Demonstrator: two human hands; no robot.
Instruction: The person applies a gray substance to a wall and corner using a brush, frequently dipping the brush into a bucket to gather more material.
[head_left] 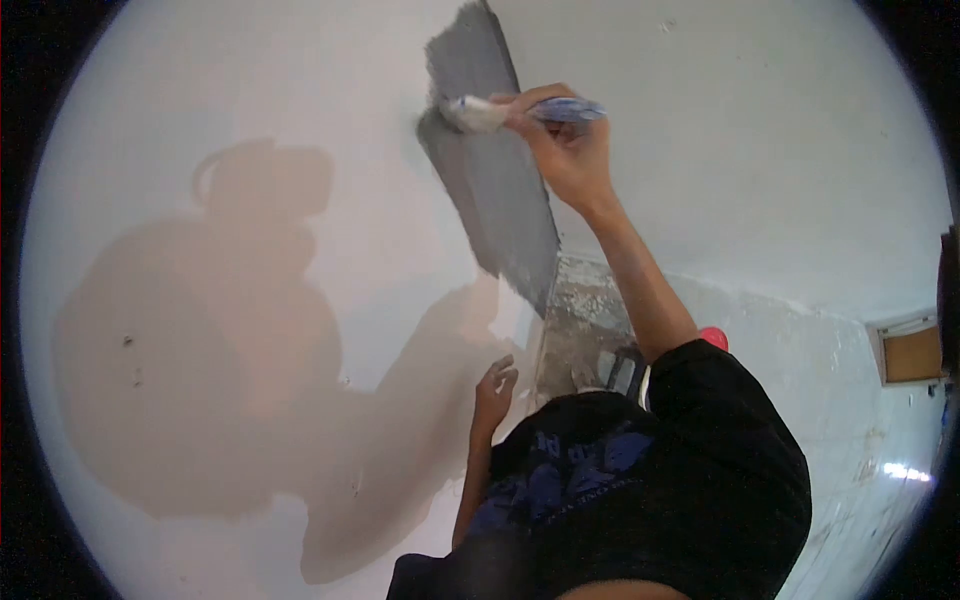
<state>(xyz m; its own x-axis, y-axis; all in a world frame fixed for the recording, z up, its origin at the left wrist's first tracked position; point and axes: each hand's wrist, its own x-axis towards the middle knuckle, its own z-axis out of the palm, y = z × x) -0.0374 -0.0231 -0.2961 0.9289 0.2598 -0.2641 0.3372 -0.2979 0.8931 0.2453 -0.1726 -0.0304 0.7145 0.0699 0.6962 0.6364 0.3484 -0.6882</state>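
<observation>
My right hand (pixel 570 155) is wrapped round the handle of a paintbrush (pixel 483 115), raised high near the corner where two walls meet. The brush has pale bristles and a blue-and-white handle, slightly smeared by motion. Its bristle end lies over the left edge of a dark grey coated patch (pixel 490 190), which runs down along the corner on the pale wall (pixel 390 60). Lower down, my left hand (pixel 494 385) hangs beside that wall with its fingers loosely bent and apart, holding nothing.
My shadow falls across the left wall. Below the corner is a stained, patchy floor (pixel 580 300), with a dark-and-pale object (pixel 625 372) partly hidden by my shirt. A red rounded thing (pixel 714 338) shows behind my right arm. A brown panel in a frame (pixel 912 355) is at far right.
</observation>
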